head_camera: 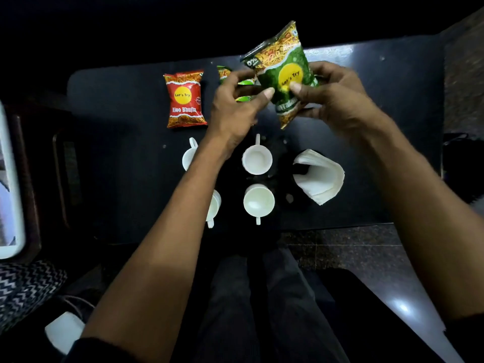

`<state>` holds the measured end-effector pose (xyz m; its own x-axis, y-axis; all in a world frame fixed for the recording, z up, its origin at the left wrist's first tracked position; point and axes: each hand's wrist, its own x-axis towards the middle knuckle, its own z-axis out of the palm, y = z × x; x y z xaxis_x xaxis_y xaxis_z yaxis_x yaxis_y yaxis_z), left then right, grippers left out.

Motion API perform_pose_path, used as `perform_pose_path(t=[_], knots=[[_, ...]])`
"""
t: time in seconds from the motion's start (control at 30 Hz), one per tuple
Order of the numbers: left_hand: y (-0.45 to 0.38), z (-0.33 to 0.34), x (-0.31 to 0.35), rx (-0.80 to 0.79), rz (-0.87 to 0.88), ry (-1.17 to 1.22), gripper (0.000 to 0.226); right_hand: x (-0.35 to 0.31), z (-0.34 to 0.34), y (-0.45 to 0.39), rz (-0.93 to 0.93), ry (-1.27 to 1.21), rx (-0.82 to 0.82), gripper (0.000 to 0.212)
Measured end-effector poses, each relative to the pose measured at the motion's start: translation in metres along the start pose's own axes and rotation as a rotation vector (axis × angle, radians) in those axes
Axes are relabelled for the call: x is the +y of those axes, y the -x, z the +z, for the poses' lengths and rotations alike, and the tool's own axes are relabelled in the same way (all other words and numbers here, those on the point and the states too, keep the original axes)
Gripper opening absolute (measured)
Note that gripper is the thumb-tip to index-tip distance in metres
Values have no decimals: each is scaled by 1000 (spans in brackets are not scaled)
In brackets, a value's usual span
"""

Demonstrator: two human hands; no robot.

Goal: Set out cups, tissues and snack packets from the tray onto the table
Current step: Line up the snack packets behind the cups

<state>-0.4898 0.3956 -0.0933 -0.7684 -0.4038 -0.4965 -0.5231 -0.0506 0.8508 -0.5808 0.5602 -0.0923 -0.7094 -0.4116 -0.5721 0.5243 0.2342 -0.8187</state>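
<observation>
Above the dark table [117,153] I hold a green snack packet [284,66] tilted in the air. My right hand [337,98] grips its right side, thumb on the front. My left hand [235,106] pinches its lower left edge. A second green packet [225,73] lies behind my left hand, mostly hidden. A red snack packet [185,98] lies flat to the left. White cups stand in two rows: one [257,159] at centre, one [258,202] nearer me, and two [189,157] [213,208] partly covered by my left forearm. A fanned stack of white tissues [320,176] lies at the right.
A dark tray [60,179] sits off the table's left end. A white object [10,184] stands at the far left edge. Patterned fabric [26,286] and a white item [64,331] lie at lower left. My dark-trousered legs [262,297] are below the table's near edge.
</observation>
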Motion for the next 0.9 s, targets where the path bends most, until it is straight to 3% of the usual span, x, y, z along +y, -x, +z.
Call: perform_pose_path(t=[0.13, 0.47, 0.57, 0.63, 0.73, 0.9], knots=[[2, 8, 2, 60, 69, 8, 27, 11, 1, 0, 15, 149, 4, 37], [-1, 14, 1, 134, 102, 44, 22, 6, 3, 3, -25, 64, -26, 52], [-4, 16, -2, 108, 100, 13, 20, 7, 2, 5, -95, 316, 29, 87], [-6, 18, -4, 104, 82, -7, 23, 7, 3, 8, -264, 566, 65, 109], [-7, 21, -7, 55, 54, -31, 26, 7, 8, 8, -423, 785, 4, 111], [-11, 20, -15, -3, -26, -98, 45, 13, 9, -18, -259, 925, 92, 102]])
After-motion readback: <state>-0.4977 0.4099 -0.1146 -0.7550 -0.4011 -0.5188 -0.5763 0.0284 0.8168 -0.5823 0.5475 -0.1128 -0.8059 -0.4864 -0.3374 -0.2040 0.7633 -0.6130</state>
